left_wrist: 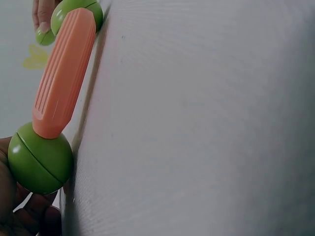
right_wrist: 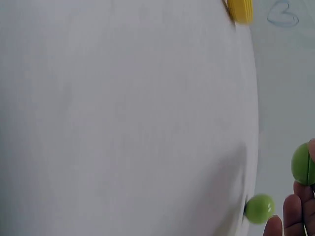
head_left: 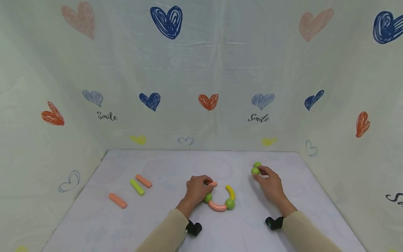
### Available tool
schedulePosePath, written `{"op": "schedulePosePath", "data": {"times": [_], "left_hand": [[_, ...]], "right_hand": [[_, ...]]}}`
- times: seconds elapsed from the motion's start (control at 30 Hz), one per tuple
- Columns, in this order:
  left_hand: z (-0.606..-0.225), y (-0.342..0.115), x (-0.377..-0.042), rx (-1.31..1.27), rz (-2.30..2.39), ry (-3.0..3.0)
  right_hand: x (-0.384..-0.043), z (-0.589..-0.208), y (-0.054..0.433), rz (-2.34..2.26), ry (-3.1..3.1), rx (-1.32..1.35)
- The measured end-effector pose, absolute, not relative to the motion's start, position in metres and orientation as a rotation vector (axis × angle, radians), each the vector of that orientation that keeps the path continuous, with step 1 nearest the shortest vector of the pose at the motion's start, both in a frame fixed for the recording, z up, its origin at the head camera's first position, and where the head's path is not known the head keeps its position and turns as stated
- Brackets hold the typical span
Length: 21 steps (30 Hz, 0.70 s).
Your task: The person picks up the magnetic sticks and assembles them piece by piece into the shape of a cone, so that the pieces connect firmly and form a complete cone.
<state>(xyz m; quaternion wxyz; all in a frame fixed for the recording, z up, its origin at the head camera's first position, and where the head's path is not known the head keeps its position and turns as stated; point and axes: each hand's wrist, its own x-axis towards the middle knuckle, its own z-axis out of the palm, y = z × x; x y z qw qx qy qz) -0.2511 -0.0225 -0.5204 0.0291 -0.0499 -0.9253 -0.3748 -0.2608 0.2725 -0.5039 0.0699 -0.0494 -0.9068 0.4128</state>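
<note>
The left hand (head_left: 196, 189) pinches a pink piece (head_left: 214, 183), and its tip pokes out past the fingers. A green ball (head_left: 207, 198) is just beside that hand. Next come a bent pink piece (head_left: 217, 207), a second green ball (head_left: 230, 204) and a yellow piece (head_left: 231, 192), all between the hands. The right hand (head_left: 271, 185) pinches a third green ball (head_left: 255, 171). A fourth green ball (head_left: 257, 164) sits just past it. Left of the left hand lie two orange sticks (head_left: 118, 200) and a lime stick (head_left: 137, 187).
</note>
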Motion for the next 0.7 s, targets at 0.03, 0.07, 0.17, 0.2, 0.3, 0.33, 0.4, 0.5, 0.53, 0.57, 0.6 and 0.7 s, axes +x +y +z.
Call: {"op": "schedulePosePath", "data": {"times": [0.03, 0.07, 0.17, 0.2, 0.3, 0.33, 0.4, 0.5, 0.53, 0.57, 0.6, 0.7], "left_hand": [[-0.520, -0.022, -0.251, -0.153, -1.152, -2.855], [-0.521, -0.022, -0.251, -0.151, -1.150, -2.857], [-0.521, -0.023, -0.252, -0.155, -1.158, -2.858], [-0.521, -0.023, -0.252, -0.159, -1.162, -2.858], [-0.521, -0.024, -0.253, -0.176, -1.165, -2.863], [-0.521, -0.024, -0.253, -0.184, -1.166, -2.864], [-0.521, -0.024, -0.253, -0.193, -1.169, -2.867], [-0.522, -0.026, -0.253, -0.204, -1.181, -2.861], [-0.522, -0.026, -0.253, -0.208, -1.185, -2.857], [-0.523, -0.027, -0.254, -0.212, -1.185, -2.854], [-0.523, -0.027, -0.254, -0.214, -1.190, -2.851], [-0.524, -0.027, -0.254, -0.219, -1.198, -2.842]], "right_hand": [[-0.260, -0.503, 0.264, 1.241, -2.725, -0.114], [-0.259, -0.503, 0.257, 1.237, -2.724, -0.078], [-0.257, -0.502, 0.234, 1.237, -2.741, 0.013], [-0.257, -0.502, 0.226, 1.244, -2.749, 0.037], [-0.256, -0.505, 0.207, 1.261, -2.775, 0.103], [-0.256, -0.506, 0.202, 1.273, -2.782, 0.124], [-0.257, -0.510, 0.194, 1.291, -2.793, 0.167], [-0.258, -0.516, 0.186, 1.302, -2.811, 0.227], [-0.258, -0.518, 0.185, 1.306, -2.817, 0.241], [-0.259, -0.519, 0.184, 1.303, -2.819, 0.250], [-0.259, -0.519, 0.183, 1.304, -2.822, 0.256], [-0.259, -0.520, 0.180, 1.313, -2.821, 0.263]]}}
